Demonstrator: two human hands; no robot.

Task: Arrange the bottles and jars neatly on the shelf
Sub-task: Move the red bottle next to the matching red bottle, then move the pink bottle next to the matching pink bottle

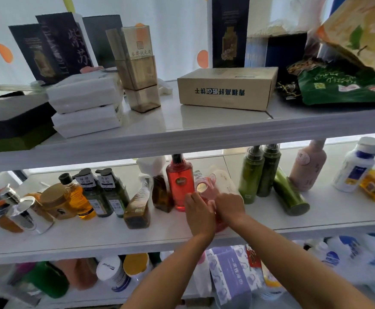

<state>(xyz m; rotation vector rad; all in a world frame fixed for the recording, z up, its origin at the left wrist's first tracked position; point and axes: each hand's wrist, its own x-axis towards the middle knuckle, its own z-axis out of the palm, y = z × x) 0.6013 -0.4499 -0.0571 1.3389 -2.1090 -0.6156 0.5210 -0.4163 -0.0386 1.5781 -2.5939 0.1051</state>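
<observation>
Both of my hands are on a pink see-through bottle (206, 188) with a round gold label, in the middle of the white middle shelf (137, 237). My left hand (198, 214) grips its left side and my right hand (230, 209) grips its right side; the bottle's lower part is hidden behind them. Just left of it stands a tall red bottle (179, 181) with a dark cap. A pale cream bottle (224, 181) leans behind the pink one. To the left stand brown, dark green and amber bottles in a row.
Two green bottles (259, 172) stand right of my hands, with a third green one (290, 195) lying tilted against them. Farther right are a pink bottle (309, 166) and a white bottle (356, 166). The upper shelf holds a cardboard box (226, 89), white packs and dark boxes.
</observation>
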